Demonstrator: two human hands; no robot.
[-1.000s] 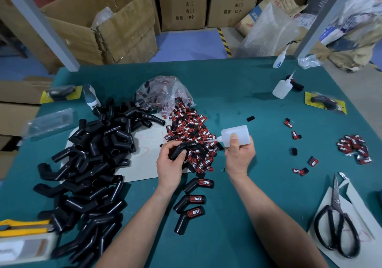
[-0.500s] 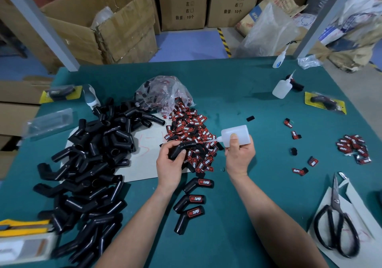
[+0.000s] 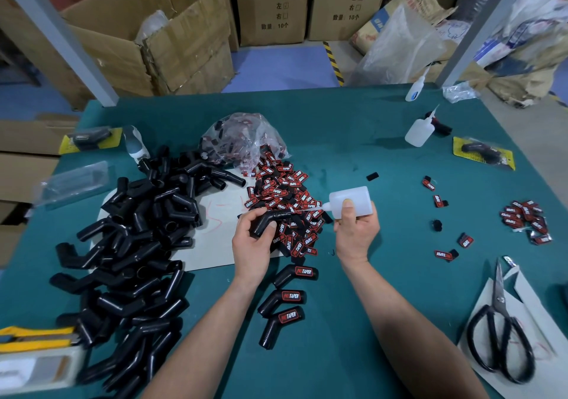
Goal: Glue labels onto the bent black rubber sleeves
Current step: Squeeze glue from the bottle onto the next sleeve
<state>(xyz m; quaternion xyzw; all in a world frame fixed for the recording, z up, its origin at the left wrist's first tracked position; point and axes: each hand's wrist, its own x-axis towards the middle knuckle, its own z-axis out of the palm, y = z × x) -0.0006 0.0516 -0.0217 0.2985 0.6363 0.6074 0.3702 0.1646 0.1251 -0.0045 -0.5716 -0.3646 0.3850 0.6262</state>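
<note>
Knife (image 3: 33, 335): yellow, at the near left edge of the green table (image 3: 353, 128).
Unlabelled stock: I log a loose heap of bent black sleeves (image 3: 132, 245), left of the hands.
Left hand (image 3: 250, 245): fingers and thumb curled round one bare sleeve (image 3: 270, 218), gripped at its bend just above the label heap.
Label heap: red-and-black labels (image 3: 289, 201) spilling from a clear bag (image 3: 242, 140), directly under the held piece.
Finished row: three labelled sleeves (image 3: 289, 295) lie nearer me, between the two forearms.
Right hand (image 3: 356, 232): clamped on a white glue bottle (image 3: 350, 200), thumb on its belly, nozzle pointing left to the sleeve's free arm. I cannot tell whether the tip touches.
Risk, overdose: I judge a hard squeeze would flood the rubber, so a label would slide.
Risk, drip: the heap lies below the nozzle, and a fallen drop would bond labels together.
Risk, grip: the left thumb sits close to the glue zone and could stick.
Right side: spare bottle (image 3: 418, 131), stray labels (image 3: 439, 200), small label pile (image 3: 525, 217) and scissors (image 3: 501, 337), all well apart.
In the way: the heap crowds the spot below the hands.
</note>
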